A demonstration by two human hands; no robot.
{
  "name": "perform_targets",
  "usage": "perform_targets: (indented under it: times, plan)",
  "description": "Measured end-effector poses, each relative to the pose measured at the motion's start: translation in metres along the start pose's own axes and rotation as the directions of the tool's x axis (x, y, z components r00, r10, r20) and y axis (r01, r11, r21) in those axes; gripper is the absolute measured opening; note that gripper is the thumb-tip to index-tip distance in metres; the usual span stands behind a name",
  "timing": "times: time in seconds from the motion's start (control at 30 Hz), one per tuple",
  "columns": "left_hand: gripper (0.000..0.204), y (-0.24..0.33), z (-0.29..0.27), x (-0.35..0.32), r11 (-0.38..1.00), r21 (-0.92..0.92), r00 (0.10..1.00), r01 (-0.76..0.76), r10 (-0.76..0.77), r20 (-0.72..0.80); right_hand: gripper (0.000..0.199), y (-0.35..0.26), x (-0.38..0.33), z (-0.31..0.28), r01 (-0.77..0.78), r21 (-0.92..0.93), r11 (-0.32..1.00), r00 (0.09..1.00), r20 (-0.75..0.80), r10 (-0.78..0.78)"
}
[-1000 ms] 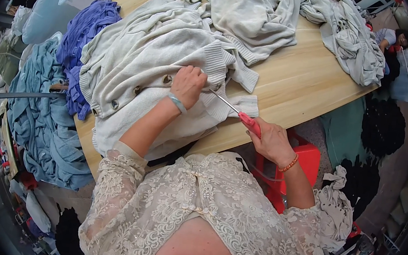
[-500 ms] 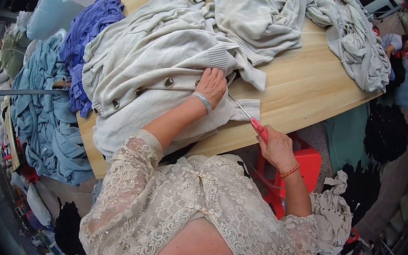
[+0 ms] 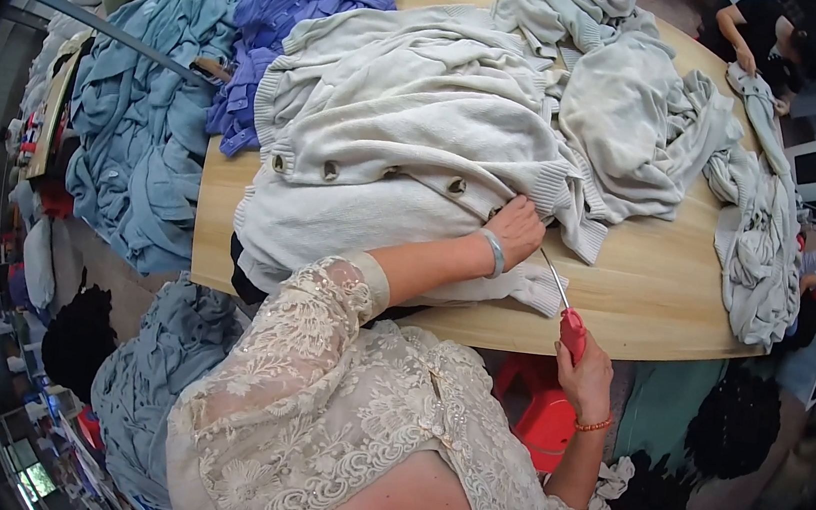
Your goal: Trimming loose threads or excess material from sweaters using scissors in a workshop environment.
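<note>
A light grey knitted cardigan point(image 3: 381, 141) with a row of dark mottled buttons lies across the table in front of me. My left hand point(image 3: 516, 229) is closed on its button band near the ribbed hem, beside the last button on the right. In my right hand point(image 3: 584, 374) is a red-handled tool point(image 3: 572, 334) with a thin metal shaft. The shaft slants up and left, its tip beside my left fingers at the cardigan's edge. What the tip touches is hidden. One ribbed cuff point(image 3: 545, 289) lies just under the shaft.
More grey knitwear point(image 3: 625, 119) is heaped at the table's point(image 3: 670, 295) far right. Purple garments point(image 3: 294, 15) and blue-grey garments point(image 3: 147, 114) are piled at the left, crossed by a metal bar point(image 3: 116, 35). A red stool point(image 3: 542, 421) stands below the near edge. A co-worker's hand point(image 3: 745, 60) touches knitwear at far right.
The view has shifted left and turned, so the table and cardigan now sit lower and further right. Both hands keep their hold, the tool still at the cardigan's edge. A co-worker now shows at upper right.
</note>
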State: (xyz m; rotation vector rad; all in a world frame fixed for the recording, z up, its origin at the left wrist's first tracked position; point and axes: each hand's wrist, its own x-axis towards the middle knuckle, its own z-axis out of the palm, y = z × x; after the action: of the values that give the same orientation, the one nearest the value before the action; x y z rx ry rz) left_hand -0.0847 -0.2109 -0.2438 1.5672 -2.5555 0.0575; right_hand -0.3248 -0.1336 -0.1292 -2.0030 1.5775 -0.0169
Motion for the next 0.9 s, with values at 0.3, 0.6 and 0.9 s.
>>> perform_targets:
  times: [0.3,0.6,0.9]
  plan:
    - [0.028,-0.027,-0.086,-0.047,0.682,-0.725,0.973,-0.094,-0.090,-0.211,0.022,-0.010,0.029,0.013,0.051,0.353,0.934,0.969,-0.243,0.039]
    - [0.052,-0.335,-0.066,-0.238,0.384,-0.296,0.302,0.875,-0.909,-0.286,0.020,-0.084,0.082,0.004,0.024,0.181,0.983,0.961,-0.276,0.027]
    - [0.041,-0.407,0.007,-0.295,0.170,-0.530,0.289,0.831,-0.946,0.149,0.014,-0.181,0.120,0.013,0.112,0.156,0.981,0.959,-0.275,-0.066]
